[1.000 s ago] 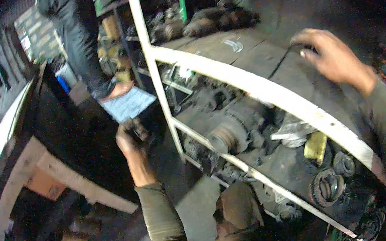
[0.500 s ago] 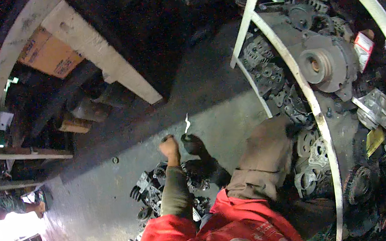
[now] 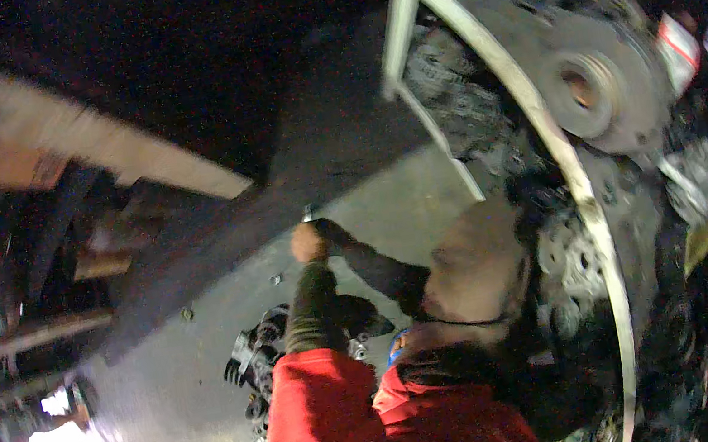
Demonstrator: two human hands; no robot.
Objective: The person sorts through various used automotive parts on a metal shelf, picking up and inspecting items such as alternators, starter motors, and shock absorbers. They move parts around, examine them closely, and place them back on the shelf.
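My left hand (image 3: pixel 309 242) is closed in a fist over the grey floor, its forearm in an olive sleeve below a red one. A small shiny metal piece (image 3: pixel 308 213) pokes up just beyond the fist; which hand grips it is unclear. From the right, a very dark forearm shape reaches the fist, and there my right hand (image 3: pixel 333 231) seems to meet the left. Shade and blur hide its fingers. Beneath my left forearm, a heap of dark and silvery machine parts (image 3: pixel 255 355) lies on the floor, partly covered by the arm.
A small ring (image 3: pixel 187 314) and a small bright piece (image 3: pixel 277 279) lie on the floor. To the right, a pale metal frame (image 3: pixel 582 187) borders piled engine parts, including a large pulley unit (image 3: pixel 582 95). A wooden beam (image 3: pixel 132 144) and shelving stand at the left.
My two hands have come together, the dark right one moving left and up to the left fist. My view has shifted and blurred. The bright streak stands nearer the left hand.
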